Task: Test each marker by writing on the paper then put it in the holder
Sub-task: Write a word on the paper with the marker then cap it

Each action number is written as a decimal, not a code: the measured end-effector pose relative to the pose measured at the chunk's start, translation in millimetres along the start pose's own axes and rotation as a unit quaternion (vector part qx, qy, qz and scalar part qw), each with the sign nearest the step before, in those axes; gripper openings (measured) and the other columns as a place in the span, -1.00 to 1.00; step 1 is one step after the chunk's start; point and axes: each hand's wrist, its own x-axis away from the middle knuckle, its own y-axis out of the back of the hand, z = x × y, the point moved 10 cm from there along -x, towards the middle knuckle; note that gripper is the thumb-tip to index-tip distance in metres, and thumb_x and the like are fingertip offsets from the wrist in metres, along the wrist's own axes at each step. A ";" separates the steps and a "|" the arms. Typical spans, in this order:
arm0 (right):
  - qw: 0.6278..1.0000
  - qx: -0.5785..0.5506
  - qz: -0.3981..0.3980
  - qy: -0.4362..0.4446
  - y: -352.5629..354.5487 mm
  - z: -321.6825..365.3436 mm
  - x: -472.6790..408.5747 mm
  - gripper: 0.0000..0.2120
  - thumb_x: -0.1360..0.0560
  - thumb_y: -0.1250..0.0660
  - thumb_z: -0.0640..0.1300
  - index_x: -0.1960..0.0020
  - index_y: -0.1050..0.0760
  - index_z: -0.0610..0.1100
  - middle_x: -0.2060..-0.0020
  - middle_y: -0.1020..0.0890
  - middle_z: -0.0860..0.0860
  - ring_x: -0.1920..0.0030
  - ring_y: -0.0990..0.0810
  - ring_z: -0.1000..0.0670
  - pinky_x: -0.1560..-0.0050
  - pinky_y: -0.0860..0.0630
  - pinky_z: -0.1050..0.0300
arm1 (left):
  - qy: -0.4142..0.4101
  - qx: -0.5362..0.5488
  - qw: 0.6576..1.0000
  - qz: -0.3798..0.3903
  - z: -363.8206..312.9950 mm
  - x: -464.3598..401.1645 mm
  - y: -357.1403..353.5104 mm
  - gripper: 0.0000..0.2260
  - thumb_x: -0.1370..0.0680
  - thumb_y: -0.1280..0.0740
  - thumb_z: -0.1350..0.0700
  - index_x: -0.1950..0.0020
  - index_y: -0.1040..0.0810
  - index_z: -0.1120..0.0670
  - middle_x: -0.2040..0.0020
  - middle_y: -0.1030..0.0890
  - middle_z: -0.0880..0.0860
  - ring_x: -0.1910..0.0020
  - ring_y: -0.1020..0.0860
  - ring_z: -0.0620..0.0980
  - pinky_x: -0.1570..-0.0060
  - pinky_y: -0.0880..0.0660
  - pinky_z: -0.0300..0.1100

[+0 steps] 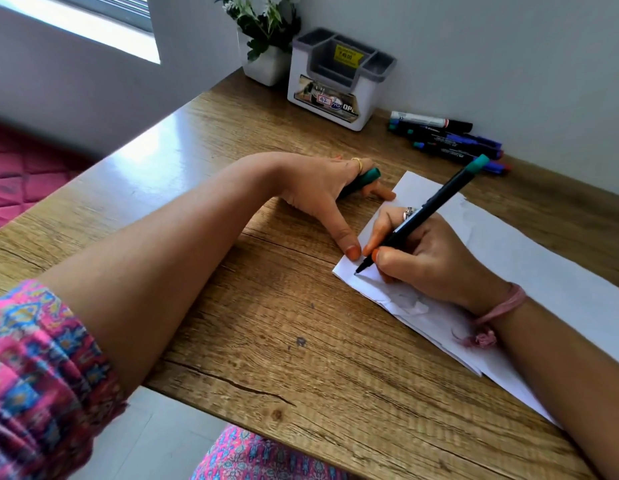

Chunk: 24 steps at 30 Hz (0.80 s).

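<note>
Right hand (429,258) pinches a black marker with a green end (426,211), its tip down on the near corner of the white paper (530,258), so a test stroke looks under way. Left hand (315,192) steadies things: thumb pressed at the paper's edge, fingers curled round the green cap (365,178). At the back of the table (252,306), the grey-and-white holder (336,88) shows no markers inside from here. Beside it, against the wall, a cluster of capped markers (446,136) waits. My read: early going, with nothing stowed yet and several markers left to test.
</note>
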 end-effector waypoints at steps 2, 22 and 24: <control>1.000 0.004 -0.007 0.001 0.9 0.2 -1.0 -0.92 -0.25 -0.30 -0.12 0.29 -0.53 -0.10 0.36 -0.58 -0.21 0.43 -0.50 0.02 0.43 -0.45 0.18 | 0.010 -0.004 1.000 0.001 1.0 0.5 0.3 0.10 -0.01 -0.48 -0.31 -0.45 -0.10 -0.05 -0.26 -0.30 -0.12 -0.26 -0.28 -0.11 -0.26 -0.24 -0.21; 0.999 0.041 -0.026 0.003 5.4 -0.3 -3.2 -0.88 -0.27 -0.29 -0.08 0.28 -0.51 -0.13 0.37 -0.54 -0.30 0.43 -0.47 0.01 0.39 -0.42 0.12 | -0.021 0.023 0.999 -0.017 1.1 -1.8 3.2 -0.45 -0.24 -0.52 -0.18 -0.07 -0.26 -0.24 0.01 -0.36 -0.35 -0.01 -0.40 -0.30 0.04 -0.28 -0.42; 0.998 0.051 -0.021 0.009 4.5 0.9 -3.5 -0.88 -0.28 -0.29 -0.09 0.28 -0.51 -0.14 0.35 -0.55 -0.34 0.44 -0.47 -0.05 0.40 -0.42 0.08 | -0.024 0.030 0.999 -0.019 1.4 -2.4 3.4 -0.44 -0.25 -0.52 -0.17 -0.09 -0.27 -0.22 0.02 -0.36 -0.35 0.01 -0.40 -0.34 0.07 -0.28 -0.44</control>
